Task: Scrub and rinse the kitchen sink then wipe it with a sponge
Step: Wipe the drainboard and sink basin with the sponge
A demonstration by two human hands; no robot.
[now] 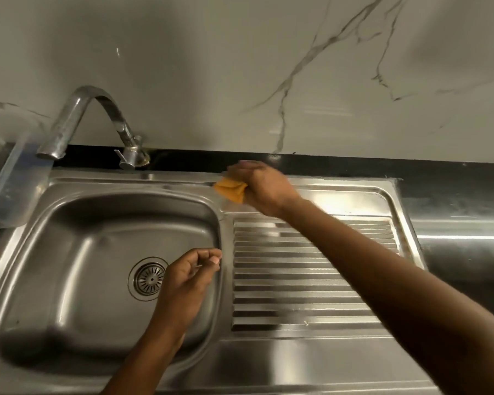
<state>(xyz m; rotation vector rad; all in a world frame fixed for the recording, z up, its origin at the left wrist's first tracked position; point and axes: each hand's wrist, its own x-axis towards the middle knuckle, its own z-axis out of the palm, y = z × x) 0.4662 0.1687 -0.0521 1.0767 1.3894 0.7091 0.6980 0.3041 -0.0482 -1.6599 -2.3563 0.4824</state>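
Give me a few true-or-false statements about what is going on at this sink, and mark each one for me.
1. The right hand holds an orange sponge against the back rim of the sink. True.
2. Water is pouring from the tap. False: no stream shows below the spout.
3. The left hand is over the basin, close to the drain. True.
4. The left hand grips a second sponge. False: its fingers are loosely curled and nothing shows in them.
5. The ribbed drainboard lies to the left of the basin. False: it lies to the right.
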